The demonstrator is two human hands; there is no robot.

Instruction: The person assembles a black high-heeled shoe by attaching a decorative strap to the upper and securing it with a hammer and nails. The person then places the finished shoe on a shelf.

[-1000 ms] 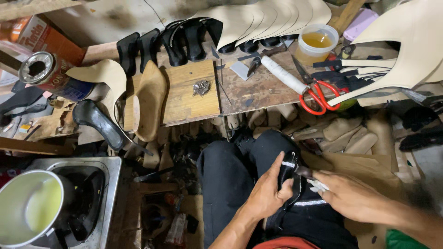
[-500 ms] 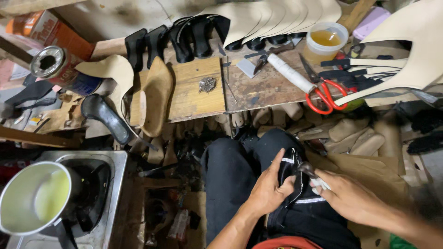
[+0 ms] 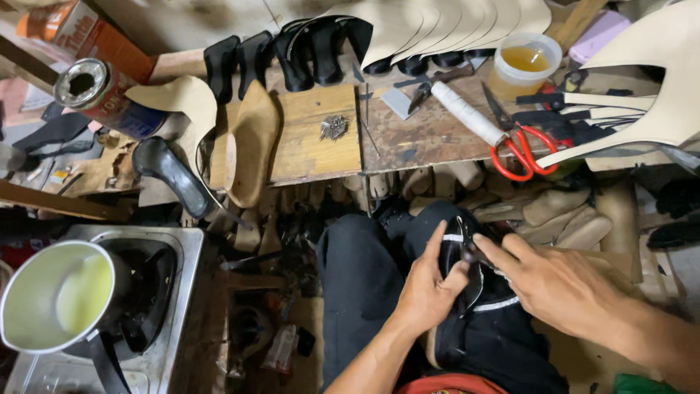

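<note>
Fitting step: left hand (image 3: 426,288) grips black shoe upper (image 3: 467,273) on lap, right hand (image 3: 558,281) pinching its edge, possibly with small tool; next move needs steady tension.

We have a single view, from a camera worn on the head, looking steeply down over our own lap. Our hands sit close at the lower right of the frame, the left hand (image 3: 426,292) and right hand (image 3: 565,284) almost under the lens. Farther off, the tabletop (image 3: 430,135) spans the upper half, and a pot (image 3: 51,295) lies at the lower left edge.
</note>
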